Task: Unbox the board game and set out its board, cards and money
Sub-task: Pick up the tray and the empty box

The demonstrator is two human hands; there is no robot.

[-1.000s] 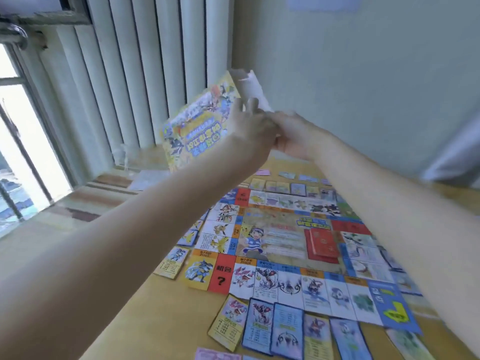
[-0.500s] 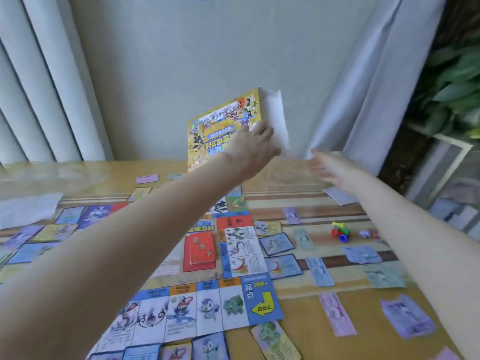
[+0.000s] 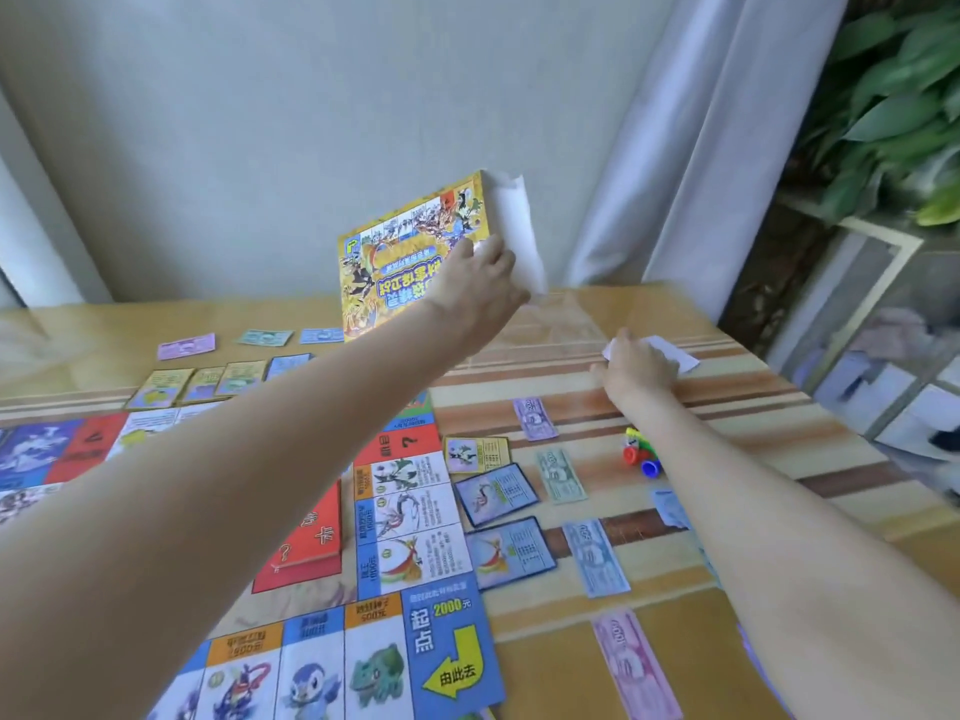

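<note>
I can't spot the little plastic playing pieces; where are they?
In the head view, the plastic pieces sit on the table right of the board, beside the right forearm, between two banknotes.

1. My wooden table [image 3: 753, 402] has brown stripes across it.
2. A pale wall [image 3: 311, 122] stands behind it.
3. A light curtain [image 3: 691, 148] hangs at my right.
4. Green plant leaves [image 3: 898, 96] show beyond it.
</note>
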